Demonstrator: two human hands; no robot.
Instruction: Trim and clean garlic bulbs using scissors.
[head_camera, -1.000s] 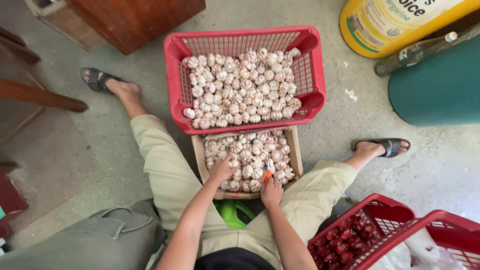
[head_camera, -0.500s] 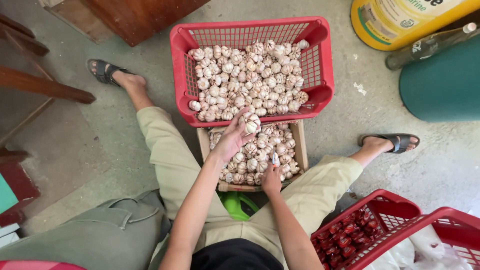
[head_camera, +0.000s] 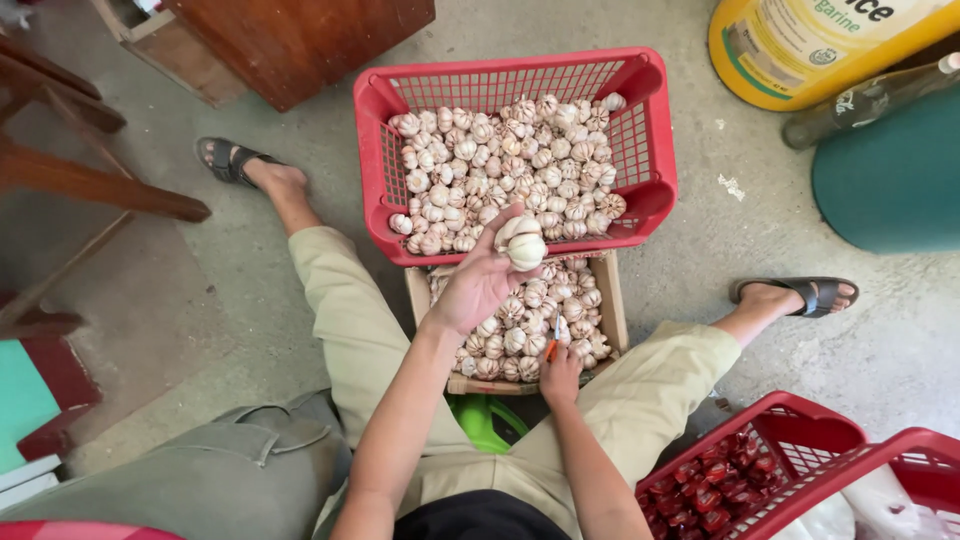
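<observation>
Garlic bulb (head_camera: 524, 246) is pinched loosely in left hand (head_camera: 482, 280), twelve o'clock of cardboard box (head_camera: 612, 300); right hand (head_camera: 560, 368) is closed around small blade (head_camera: 556, 330). Slippage risks a dropped bulb or nicked fingers.

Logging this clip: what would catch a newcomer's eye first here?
The red crate heaped with garlic bulbs, top centre, with a cardboard box of more garlic below it. The left hand holds up one garlic bulb over the box, and the right hand grips a small blade.
</observation>
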